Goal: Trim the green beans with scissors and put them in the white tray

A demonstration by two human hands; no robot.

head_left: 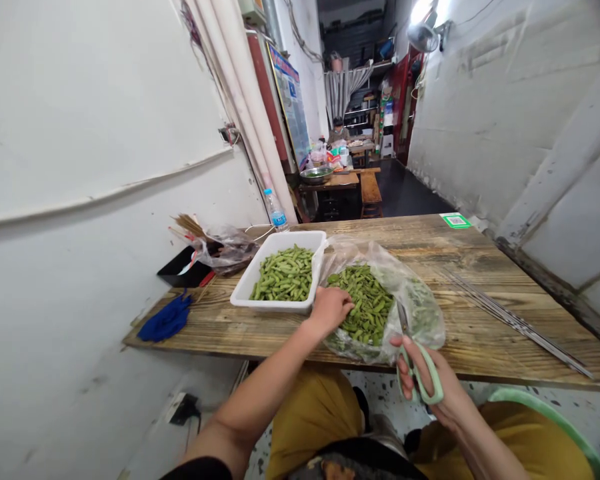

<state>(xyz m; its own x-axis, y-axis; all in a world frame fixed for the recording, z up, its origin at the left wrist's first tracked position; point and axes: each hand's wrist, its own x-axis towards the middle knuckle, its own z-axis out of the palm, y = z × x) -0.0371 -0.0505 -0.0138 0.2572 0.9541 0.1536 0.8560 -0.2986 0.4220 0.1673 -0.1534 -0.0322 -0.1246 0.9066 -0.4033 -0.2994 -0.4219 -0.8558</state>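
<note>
My right hand (427,373) is wrapped round the pale green handles of a pair of scissors (433,383), whose blades point up and away over the bag's right side. At the left edge of an opened clear plastic bag (430,320), my left hand (331,308) has its fingers curled together over the green soybean pods (367,300). Whatever is between those fingertips is hidden. Left of the bag, touching it, stands a white plastic tub (275,305) with more green pods (285,273) inside.
Metal skewers (520,323) lie on the right of the wooden table (480,273). A blue cloth (165,319), a black box (183,267) and a plastic bag of sticks (227,250) are at left. A water bottle (277,212) stands behind the tub. A green tub rim (545,403) shows below right.
</note>
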